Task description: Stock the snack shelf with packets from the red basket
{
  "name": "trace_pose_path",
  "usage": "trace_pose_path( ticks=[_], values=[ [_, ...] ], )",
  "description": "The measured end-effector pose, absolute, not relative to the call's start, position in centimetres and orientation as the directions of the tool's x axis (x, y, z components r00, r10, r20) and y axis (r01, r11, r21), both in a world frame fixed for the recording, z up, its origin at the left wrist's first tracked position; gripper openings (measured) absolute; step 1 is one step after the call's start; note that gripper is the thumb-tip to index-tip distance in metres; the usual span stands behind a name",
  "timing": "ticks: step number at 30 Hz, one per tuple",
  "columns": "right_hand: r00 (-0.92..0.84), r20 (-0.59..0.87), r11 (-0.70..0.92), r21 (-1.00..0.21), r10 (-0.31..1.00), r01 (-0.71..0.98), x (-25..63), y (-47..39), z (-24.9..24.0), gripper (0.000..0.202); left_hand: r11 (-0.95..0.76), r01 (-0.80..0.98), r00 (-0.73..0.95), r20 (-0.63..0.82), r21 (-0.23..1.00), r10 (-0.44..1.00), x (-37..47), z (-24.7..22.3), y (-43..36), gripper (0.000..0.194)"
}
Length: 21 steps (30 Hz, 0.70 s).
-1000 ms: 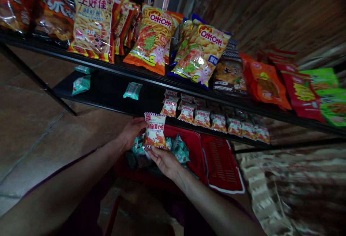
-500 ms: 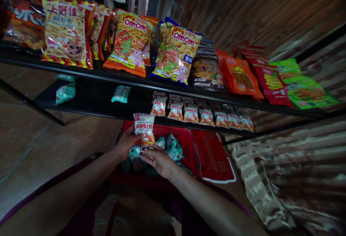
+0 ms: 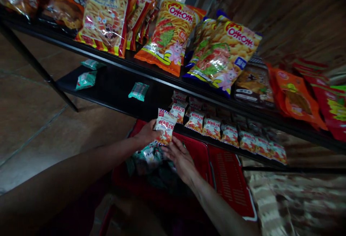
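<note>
My left hand (image 3: 148,135) is closed around the left side of a small white snack bag (image 3: 165,125) with red print and a striped top edge, thumb across its front. My right hand (image 3: 181,157) is at the bag's lower right corner, fingers stretched out; whether it touches the bag I cannot tell. Below both hands is a red shopping basket (image 3: 207,169) holding several teal snack bags (image 3: 149,155). Bags like the held one stand in rows (image 3: 212,128) on the black lower shelf (image 3: 113,91), just behind and to the right.
More teal bags (image 3: 86,80) lie on the lower shelf's left part, with another teal bag (image 3: 138,90) nearer its middle. The upper shelf (image 3: 151,79) overhangs with large snack bags (image 3: 169,36). A second red basket (image 3: 229,182) is at right, beside a striped cloth (image 3: 270,196).
The view has swung left and closer to the shelf, so things appear further right. My left hand still holds the white bag; my right hand has shifted from beneath it to its lower right.
</note>
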State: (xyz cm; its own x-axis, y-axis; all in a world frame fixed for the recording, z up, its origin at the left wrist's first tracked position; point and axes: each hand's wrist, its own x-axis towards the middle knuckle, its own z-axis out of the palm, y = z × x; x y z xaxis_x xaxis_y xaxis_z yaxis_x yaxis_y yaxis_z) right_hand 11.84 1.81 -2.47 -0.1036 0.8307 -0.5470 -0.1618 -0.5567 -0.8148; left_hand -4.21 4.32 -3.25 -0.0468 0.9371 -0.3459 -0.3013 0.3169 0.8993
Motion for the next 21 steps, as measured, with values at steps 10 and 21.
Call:
trace_pose_path(
  ticks=[10,21],
  values=[
    [0.107,-0.318,-0.301,-0.942,0.942,-0.149,7.0,12.3,-5.2,0.04,0.225,-0.3,-0.258,-0.306,0.927,0.916,-6.4,-4.7,13.5,0.039],
    [0.158,-0.242,-0.228,-0.968,0.957,-0.102,2.7,22.0,-6.1,0.018,0.175,-0.412,-0.284,-0.309,0.894,0.907,-7.5,-6.0,21.6,0.06]
  ],
)
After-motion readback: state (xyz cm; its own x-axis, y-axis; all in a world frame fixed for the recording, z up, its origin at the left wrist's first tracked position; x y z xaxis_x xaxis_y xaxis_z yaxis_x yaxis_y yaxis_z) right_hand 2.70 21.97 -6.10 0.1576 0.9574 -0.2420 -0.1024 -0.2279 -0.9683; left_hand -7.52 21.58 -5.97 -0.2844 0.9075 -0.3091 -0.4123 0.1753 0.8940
